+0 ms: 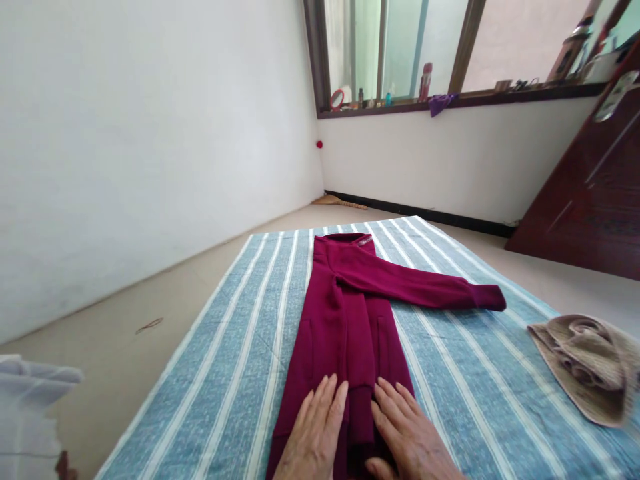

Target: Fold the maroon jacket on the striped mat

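A maroon jacket (325, 320) lies lengthwise on a blue-and-white striped sheet (235, 333), its collar at the far end. One sleeve (420, 285) stretches out to the right; the other lies down the middle of the body, its cuff between my hands. My left hand (315, 427) rests flat on the lower left of the jacket, fingers stretched out. On the lower right, my right hand (407, 427) presses flat with its fingers extended and its thumb near the cuff. Neither hand grips the cloth.
A rolled beige cloth item (590, 360) sits at the sheet's right side. White walls stand left and ahead. A windowsill (400, 107) holds bottles and a small mirror. At the right is a dark red door (585, 180). A broom (340, 201) lies on the floor by the corner.
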Available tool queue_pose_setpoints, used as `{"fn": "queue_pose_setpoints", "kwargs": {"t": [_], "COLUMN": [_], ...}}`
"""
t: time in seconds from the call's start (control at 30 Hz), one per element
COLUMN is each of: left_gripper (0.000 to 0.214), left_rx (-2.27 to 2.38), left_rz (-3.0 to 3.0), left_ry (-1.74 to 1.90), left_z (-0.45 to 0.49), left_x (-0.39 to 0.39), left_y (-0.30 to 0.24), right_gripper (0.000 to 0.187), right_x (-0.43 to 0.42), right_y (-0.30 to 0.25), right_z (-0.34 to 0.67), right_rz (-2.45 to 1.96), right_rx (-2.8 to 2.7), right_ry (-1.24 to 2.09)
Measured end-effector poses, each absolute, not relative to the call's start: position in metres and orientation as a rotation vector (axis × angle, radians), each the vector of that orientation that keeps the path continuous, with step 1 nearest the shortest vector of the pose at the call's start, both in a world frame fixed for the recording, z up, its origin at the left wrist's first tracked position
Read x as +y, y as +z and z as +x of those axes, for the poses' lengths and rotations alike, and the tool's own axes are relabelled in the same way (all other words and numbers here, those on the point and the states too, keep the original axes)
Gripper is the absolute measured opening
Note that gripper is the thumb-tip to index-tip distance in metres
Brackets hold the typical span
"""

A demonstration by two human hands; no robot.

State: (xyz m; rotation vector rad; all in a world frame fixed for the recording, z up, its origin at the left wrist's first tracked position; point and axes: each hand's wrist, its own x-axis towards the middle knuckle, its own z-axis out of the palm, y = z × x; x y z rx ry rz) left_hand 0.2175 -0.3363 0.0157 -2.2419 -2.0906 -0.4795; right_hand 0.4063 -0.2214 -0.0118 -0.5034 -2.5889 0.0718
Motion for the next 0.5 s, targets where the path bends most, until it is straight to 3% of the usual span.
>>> {"fn": "queue_pose_setpoints", "kwargs": {"t": [0.37, 0.5], "left_gripper": [0.108, 0.074], "left_rx": [-2.17, -2.33], "left_rz": [-1.894, -1.883], "left_ry": [-0.387, -0.709], "left_z": [0.194, 0.192], "left_x": [-0.376, -0.374], "left_y": [-0.01, -0.001], "right_gripper": [0.057, 0.053], "right_x": [-0.223, -0.222], "right_y": [-0.007, -0.002], "right_z": [0.408, 0.407], "right_rz": [-0.479, -0.439], "right_rx": [-2.604, -2.587], "right_ry": [0.102, 0.063]}}
